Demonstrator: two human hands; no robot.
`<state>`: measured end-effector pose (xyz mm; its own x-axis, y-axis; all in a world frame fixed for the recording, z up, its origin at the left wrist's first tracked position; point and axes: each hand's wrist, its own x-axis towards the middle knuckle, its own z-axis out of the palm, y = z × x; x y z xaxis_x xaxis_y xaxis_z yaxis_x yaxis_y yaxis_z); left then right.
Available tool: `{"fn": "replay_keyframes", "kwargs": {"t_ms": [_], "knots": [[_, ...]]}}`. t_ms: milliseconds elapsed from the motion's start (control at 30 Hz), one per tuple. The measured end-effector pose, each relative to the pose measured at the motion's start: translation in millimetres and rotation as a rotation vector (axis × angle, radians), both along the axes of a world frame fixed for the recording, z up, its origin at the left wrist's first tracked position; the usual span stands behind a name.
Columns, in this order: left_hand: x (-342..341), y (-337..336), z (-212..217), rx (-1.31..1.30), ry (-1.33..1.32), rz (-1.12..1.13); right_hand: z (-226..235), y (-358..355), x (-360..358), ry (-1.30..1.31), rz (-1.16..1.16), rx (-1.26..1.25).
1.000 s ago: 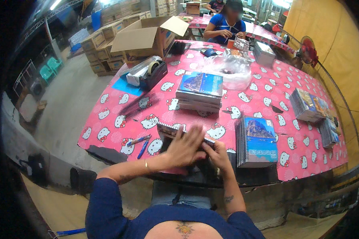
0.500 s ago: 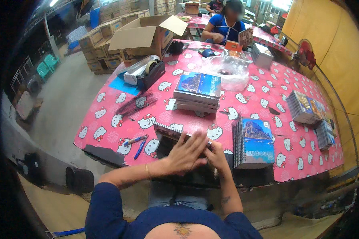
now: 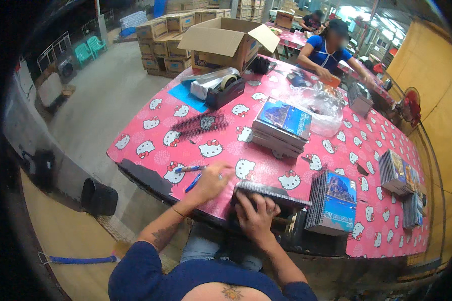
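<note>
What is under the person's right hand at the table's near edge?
The right hand presses on a dark spiral-bound notebook at the near edge of the pink patterned table. The wire spine shows along its far side; the cover beneath the palm is hidden.

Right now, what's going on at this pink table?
A person seated at the pink patterned table presses the right hand on a spiral-bound notebook at the near edge, while the left hand lies flat beside it, next to two blue pens. More notebooks sit in a flat stack mid-table and an upright row to the right. Another person works at the far end.
</note>
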<state>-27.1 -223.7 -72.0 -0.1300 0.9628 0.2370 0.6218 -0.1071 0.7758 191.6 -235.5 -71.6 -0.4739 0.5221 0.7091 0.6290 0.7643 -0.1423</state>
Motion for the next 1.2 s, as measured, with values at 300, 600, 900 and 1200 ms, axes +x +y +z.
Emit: {"fn": "replay_keyframes", "kwargs": {"t_ms": [300, 600, 900, 1200], "knots": [[-59, -52, -31, 0.111, 0.445, 0.239, 70, 44, -22, 0.03, -0.058, 0.024], [32, -48, 54, -0.33, -1.259, -0.134, 69, 61, -19, -0.007, -0.05, -0.118], [31, -39, 66, -0.065, -0.365, -0.051, 68, 63, -15, 0.027, -0.026, -0.097], [-56, -35, -19, 0.08, 0.534, 0.122, 108, 67, 81, 0.072, -0.116, -0.063]]}}
